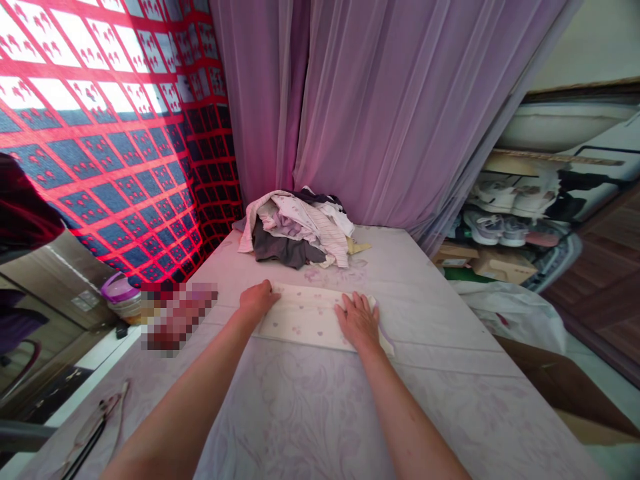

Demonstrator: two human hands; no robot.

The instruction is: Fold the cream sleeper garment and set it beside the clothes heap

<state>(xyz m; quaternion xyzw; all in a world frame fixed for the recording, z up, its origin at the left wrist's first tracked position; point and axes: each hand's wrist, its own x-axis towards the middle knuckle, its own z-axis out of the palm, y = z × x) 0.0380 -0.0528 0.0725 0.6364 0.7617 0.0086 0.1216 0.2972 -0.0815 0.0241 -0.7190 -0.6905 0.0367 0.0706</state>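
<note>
A folded white cloth with small purple prints (307, 319) lies flat on the bed (310, 407). My left hand (258, 298) rests on its left end with the fingers curled down over the edge. My right hand (358, 319) lies flat on the right part of the cloth, fingers spread and pressing on it. Neither hand lifts the cloth. Just beyond the cloth sits a heap of unfolded clothes (297, 228), white, grey and striped.
A purple curtain (380, 113) hangs behind the bed and a red and blue patterned hanging (105, 133) covers the left wall. Shoes on a rack (510, 213) and a white bag (515, 313) stand on the right. A purple-lidded container (120, 293) sits at the left.
</note>
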